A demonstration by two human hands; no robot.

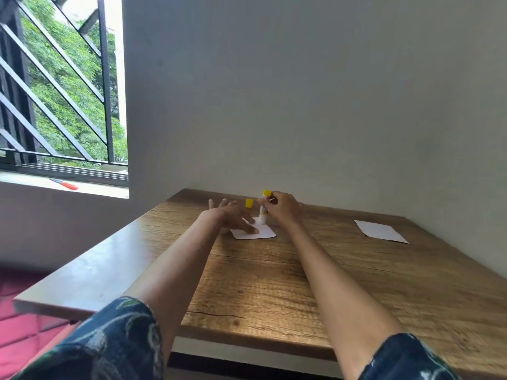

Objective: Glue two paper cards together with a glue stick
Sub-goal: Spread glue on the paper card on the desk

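Note:
A white paper card (263, 233) lies on the wooden table (274, 283) near its far edge. My left hand (231, 216) presses it flat, thumb and fingers straight and spread. My right hand (282, 208) grips a white glue stick (263, 215) with a yellow end, held upright with its lower tip on the card's far side. The yellow cap (249, 203) stands apart on the table behind my left hand. A second white card (380, 231) lies far to the right on the table.
The table stands in a corner against grey walls. A barred window (63, 86) is at the left, with a red and blue object (64, 184) on its sill. A pink cushioned surface (19, 333) lies below the table's left edge.

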